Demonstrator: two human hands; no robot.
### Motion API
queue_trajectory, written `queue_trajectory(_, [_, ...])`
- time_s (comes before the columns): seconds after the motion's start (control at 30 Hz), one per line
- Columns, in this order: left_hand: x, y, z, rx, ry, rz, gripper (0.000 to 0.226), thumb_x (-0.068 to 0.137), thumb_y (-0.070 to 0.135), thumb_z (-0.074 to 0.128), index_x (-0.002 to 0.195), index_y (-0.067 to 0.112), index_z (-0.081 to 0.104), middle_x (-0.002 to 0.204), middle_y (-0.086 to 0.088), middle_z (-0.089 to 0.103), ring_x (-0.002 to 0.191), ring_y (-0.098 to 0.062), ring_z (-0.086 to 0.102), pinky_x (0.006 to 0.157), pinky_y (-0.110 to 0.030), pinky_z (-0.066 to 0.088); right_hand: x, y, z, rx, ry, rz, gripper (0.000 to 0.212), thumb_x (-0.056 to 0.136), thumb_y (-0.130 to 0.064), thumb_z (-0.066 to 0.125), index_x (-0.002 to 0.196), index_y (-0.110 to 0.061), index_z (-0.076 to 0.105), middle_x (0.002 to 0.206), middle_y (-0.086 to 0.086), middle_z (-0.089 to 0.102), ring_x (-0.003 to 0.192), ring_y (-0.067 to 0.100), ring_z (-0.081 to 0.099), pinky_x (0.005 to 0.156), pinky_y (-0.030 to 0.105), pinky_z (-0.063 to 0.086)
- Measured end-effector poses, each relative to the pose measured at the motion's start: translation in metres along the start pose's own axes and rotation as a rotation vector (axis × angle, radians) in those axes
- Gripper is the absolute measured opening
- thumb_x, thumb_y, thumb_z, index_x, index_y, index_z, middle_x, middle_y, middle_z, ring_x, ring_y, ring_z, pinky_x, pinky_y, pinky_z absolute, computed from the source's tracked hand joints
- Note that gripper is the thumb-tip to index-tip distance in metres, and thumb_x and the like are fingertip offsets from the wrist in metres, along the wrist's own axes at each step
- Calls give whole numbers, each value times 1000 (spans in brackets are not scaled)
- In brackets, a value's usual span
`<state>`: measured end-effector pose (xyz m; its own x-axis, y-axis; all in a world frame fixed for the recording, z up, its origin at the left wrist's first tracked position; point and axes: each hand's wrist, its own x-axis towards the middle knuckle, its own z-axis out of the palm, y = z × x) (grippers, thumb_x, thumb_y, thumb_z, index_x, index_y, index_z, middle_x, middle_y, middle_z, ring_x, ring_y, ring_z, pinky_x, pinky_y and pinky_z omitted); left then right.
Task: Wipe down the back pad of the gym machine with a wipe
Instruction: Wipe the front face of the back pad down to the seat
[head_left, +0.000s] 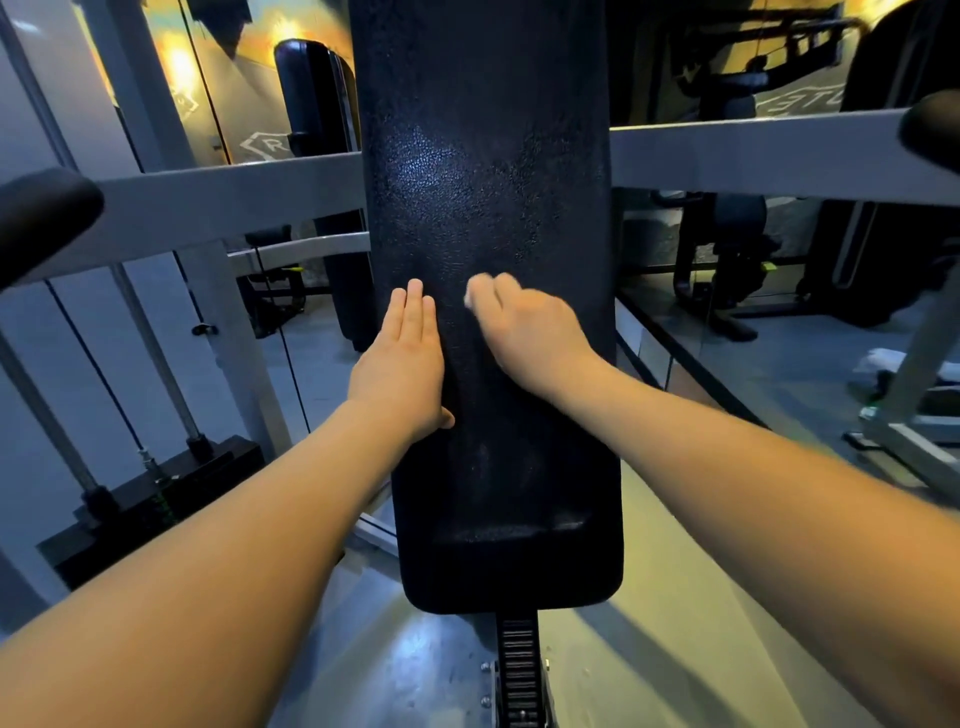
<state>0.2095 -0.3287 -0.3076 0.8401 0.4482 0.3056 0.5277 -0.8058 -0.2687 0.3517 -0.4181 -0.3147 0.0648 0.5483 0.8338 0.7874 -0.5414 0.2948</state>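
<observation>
While flat, left hand (402, 358) on pad (488, 171).

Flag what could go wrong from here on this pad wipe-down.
1. Only a small white edge of the wipe shows under the curled, blurred right hand. Bunched like that, it may leave unwiped strips or slip out.
2. The left hand lies flat on the left side of the back pad. That patch could be skipped or re-soiled unless the hand moves.
3. The pad runs up past the frame, so its top may be missed.
</observation>
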Motion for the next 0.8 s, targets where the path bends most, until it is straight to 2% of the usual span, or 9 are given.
queue_trajectory(0.07, [0, 1, 1, 3, -5, -8, 137, 80, 61, 75, 153, -4, -21, 162, -21, -31, 153, -32, -23, 125, -37, 7, -4, 20, -7, -7, -56, -145, 9, 95, -14, 61, 103, -12, 63, 83, 8, 54, 53, 32, 59, 37, 34, 37])
queue_trajectory(0.1, [1, 2, 1, 6, -5, -11, 137, 80, 62, 75, 153, -4, -21, 162, -21, -30, 153, -33, -23, 125, -38, 7, 3, 36, -11, -37, -55, -136, 13, 95, -15, 62, 108, -13, 63, 87, 9, 56, 58, 33, 62, 39, 35, 39])
queue_trajectory(0.2, [1, 4, 0, 20, -10, -17, 136, 81, 62, 73, 152, -5, -22, 162, -23, -29, 152, -35, -23, 125, -39, 6, 30, 78, -23, -87, 60, 157, 16, 102, -19, 52, 113, -9, 58, 96, 17, 59, 69, 41, 66, 46, 37, 33])
queue_trajectory(0.27, [1, 5, 0, 19, -16, -15, 136, 82, 61, 73, 152, -5, -22, 162, -23, -29, 152, -36, -22, 125, -40, 7, 30, 74, -21, -65, 103, 253, 18, 105, -22, 50, 104, -6, 59, 88, 17, 60, 60, 39, 64, 45, 33, 27])
queue_trajectory(0.37, [2, 5, 2, -39, -14, -36, 142, 76, 58, 81, 154, -3, -21, 162, -20, -31, 153, -35, -23, 125, -42, 17, 0, 37, -6, 9, 65, 184, 18, 103, -20, 50, 97, -8, 63, 77, 10, 56, 47, 33, 57, 43, 29, 22])
queue_trajectory(0.47, [3, 5, 4, -70, -21, -35, 143, 75, 54, 83, 154, -4, -20, 161, -21, -32, 152, -36, -23, 126, -44, 18, -44, 21, -5, 108, -69, 44, 19, 102, -17, 45, 102, -9, 62, 78, 8, 52, 47, 32, 53, 41, 30, 25])
queue_trajectory(0.6, [6, 15, -1, -121, -13, -34, 137, 80, 49, 81, 153, -3, -22, 160, -26, -30, 152, -40, -22, 124, -47, 19, -70, 34, -21, 275, -257, -154, 25, 103, -31, 46, 109, -12, 61, 87, 10, 54, 60, 37, 58, 46, 39, 45])
queue_trajectory(0.7, [10, 30, -2, -195, -20, -45, 147, 73, 57, 83, 154, 6, -28, 158, -30, -33, 149, -44, -27, 123, -52, 15, -51, 59, -34, 410, -198, 65, 31, 104, -40, 40, 116, -17, 57, 102, 4, 61, 90, 31, 63, 69, 38, 48])
queue_trajectory(0.8, [14, 43, 5, -174, -22, -89, 151, 69, 59, 85, 153, 5, -29, 154, -33, -36, 146, -48, -31, 123, -57, 12, -40, 85, -31, 386, -120, 316, 22, 106, -36, 44, 121, -20, 43, 106, 2, 56, 82, 30, 58, 63, 36, 40])
